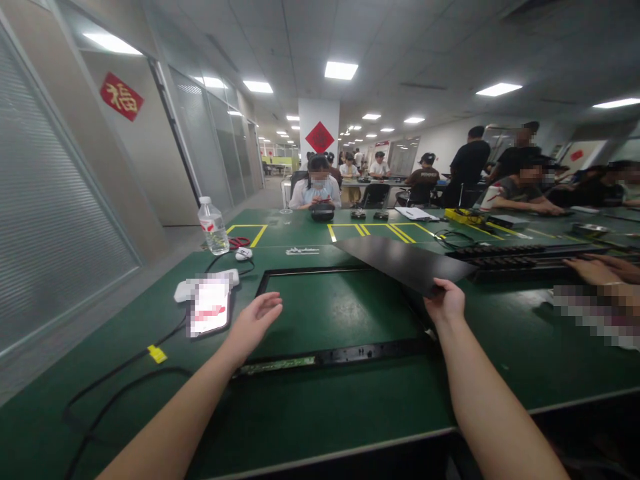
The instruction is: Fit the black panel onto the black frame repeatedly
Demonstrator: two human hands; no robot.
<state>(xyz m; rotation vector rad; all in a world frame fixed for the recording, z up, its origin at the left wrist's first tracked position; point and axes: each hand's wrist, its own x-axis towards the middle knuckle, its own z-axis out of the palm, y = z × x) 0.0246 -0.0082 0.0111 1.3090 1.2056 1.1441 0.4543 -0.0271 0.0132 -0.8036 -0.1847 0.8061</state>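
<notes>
A thin, flat black panel [405,259] is tilted above the table, its near right corner gripped by my right hand [447,300]. Below it a black rectangular frame [370,352] lies on the green table, with a strip of green circuit board [283,364] along its near side. Part of the frame's far right is hidden behind the panel. My left hand [259,319] hovers by the frame's left side, fingers stretched out, holding nothing. Left of that hand lies a phone [213,307] with a lit screen, partly on a white object [185,289].
A water bottle [213,227], red-handled scissors [239,243] and a white plug [244,254] stand or lie at the back left. A black cable [120,373] with a yellow tag [157,353] crosses the left side. At right, a co-worker's hands [593,270] rest near long black parts [530,261].
</notes>
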